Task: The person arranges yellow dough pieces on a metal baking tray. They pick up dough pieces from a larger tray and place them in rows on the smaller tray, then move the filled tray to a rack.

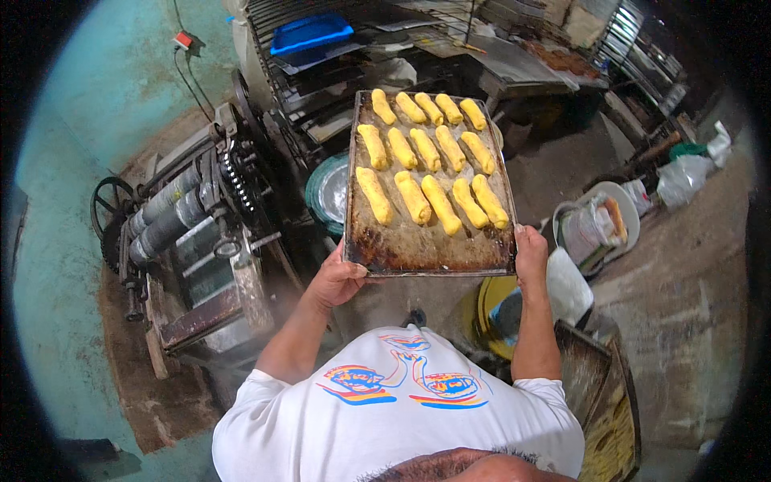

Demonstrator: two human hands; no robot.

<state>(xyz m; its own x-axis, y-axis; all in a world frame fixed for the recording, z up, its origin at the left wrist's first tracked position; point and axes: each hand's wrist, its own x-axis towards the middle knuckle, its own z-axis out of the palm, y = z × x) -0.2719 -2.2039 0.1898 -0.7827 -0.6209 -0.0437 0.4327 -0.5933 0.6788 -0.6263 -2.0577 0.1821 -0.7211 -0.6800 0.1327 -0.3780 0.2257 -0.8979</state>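
A scorched metal baking tray [415, 253] is held out in front of me. Yellow dough rolls [426, 149] lie on it in three rows, with the edge nearest me bare and browned. My left hand [338, 278] grips the near left corner, thumb on top of the rim and fingers underneath. My right hand [530, 253] holds the near right corner, its thumb against the side rim; its other fingers are partly hidden.
A dough roller machine [174, 211] with gears stands at left. Ahead is a wire rack [265, 54] holding a blue tray [311, 34]. A worktable [512, 60], white bucket [629, 211], yellow drum [482, 307] and wooden-sided trough [626, 410] stand ahead and right.
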